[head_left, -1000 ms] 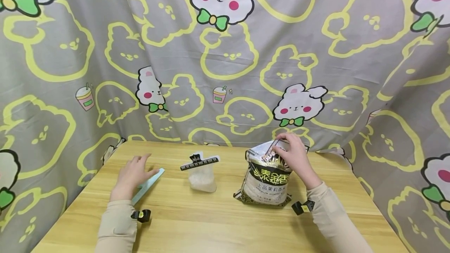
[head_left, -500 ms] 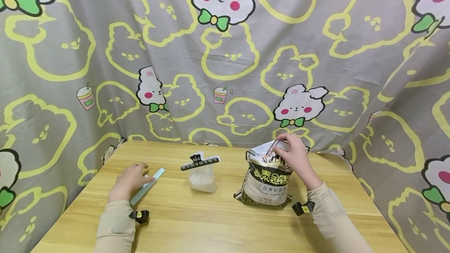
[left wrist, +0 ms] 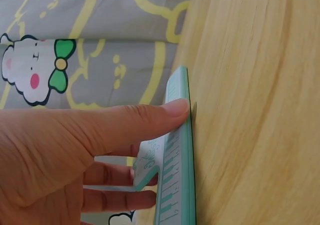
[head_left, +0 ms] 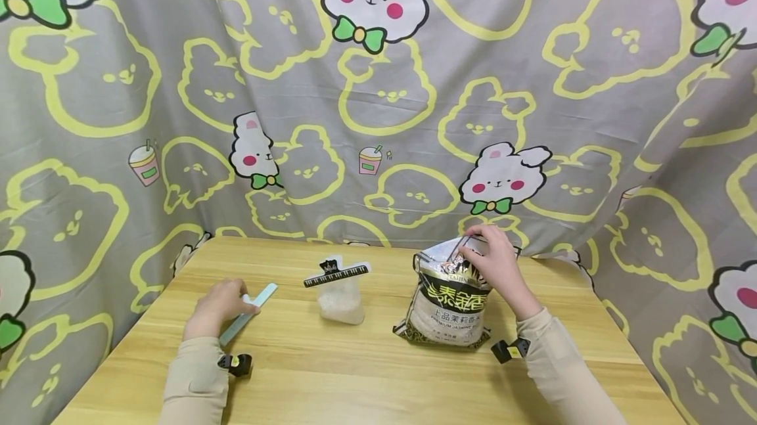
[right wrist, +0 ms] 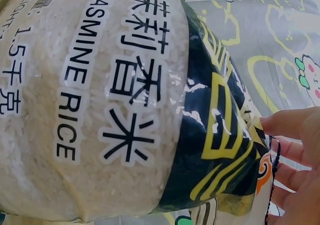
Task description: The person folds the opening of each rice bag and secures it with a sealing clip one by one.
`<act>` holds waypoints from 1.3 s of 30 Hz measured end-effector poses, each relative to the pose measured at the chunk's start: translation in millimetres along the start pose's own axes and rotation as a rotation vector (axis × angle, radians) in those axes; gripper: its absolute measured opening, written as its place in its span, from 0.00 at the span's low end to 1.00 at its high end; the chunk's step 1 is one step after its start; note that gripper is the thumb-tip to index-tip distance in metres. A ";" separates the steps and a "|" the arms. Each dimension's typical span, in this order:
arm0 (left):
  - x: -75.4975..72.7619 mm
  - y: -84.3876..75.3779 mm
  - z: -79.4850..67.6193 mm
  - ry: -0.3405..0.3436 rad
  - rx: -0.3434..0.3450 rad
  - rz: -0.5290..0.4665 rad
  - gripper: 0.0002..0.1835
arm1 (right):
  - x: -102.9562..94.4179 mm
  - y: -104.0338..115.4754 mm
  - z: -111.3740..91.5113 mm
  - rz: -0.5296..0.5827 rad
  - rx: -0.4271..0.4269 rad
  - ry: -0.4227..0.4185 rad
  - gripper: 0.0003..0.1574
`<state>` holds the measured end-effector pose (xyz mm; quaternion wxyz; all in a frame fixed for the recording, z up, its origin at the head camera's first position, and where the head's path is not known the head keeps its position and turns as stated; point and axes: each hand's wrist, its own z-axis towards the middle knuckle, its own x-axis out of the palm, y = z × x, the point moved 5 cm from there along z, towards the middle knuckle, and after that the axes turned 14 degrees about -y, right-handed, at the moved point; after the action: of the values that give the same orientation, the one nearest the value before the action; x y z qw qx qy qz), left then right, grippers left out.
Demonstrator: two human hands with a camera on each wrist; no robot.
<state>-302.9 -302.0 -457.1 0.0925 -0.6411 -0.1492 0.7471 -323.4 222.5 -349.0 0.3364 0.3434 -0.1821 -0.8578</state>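
My left hand [head_left: 217,308] pinches a pale turquoise bag clip [left wrist: 175,172] with piano-key markings, which lies slantwise at the left of the table. In the left wrist view the thumb presses on its long edge, and the other fingers are behind it, partly hidden. At the right stands a bag of jasmine rice [head_left: 452,316], upright, with a black band and gold print. My right hand [head_left: 495,266] holds this bag by its upper edge, thumb in front. Dark cords [head_left: 434,259] run along the top of the bag.
Between the hands stands a small clear bag of white grains [head_left: 341,305], with a black piano-key clip [head_left: 335,275] across its top. The wooden table [head_left: 355,379] meets a grey patterned curtain [head_left: 390,149] at the back and sides.
The left hand has come down and slightly back over the turquoise clip, its raised fingers closing in to pinch it. The right hand and the rice bag have stayed in place.
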 end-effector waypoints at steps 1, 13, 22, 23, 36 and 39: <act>-0.1 -0.3 -0.4 0.003 -0.003 -0.005 0.28 | 0.0 0.1 0.0 0.000 -0.001 -0.001 0.18; -1.4 -4.2 -2.1 0.040 -0.033 -0.020 0.24 | -0.8 0.1 -0.1 -0.004 -0.025 -0.022 0.18; -5.2 -7.3 -0.9 0.000 0.002 -0.040 0.14 | -0.9 0.1 -0.7 -0.002 -0.020 -0.016 0.18; -5.7 -8.0 -1.0 -0.002 0.007 -0.046 0.13 | -1.0 0.3 -0.6 -0.003 -0.021 -0.017 0.18; -9.5 -15.1 3.3 -0.057 0.042 -0.097 0.16 | -1.3 1.1 0.0 0.000 -0.016 -0.015 0.18; -12.7 -17.7 2.7 -0.091 0.059 -0.099 0.19 | -0.9 0.5 -0.1 0.004 -0.020 -0.016 0.18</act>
<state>-304.5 -289.9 -438.9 0.1412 -0.5952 -0.1625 0.7742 -322.6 222.8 -348.5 0.3399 0.3328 -0.1766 -0.8617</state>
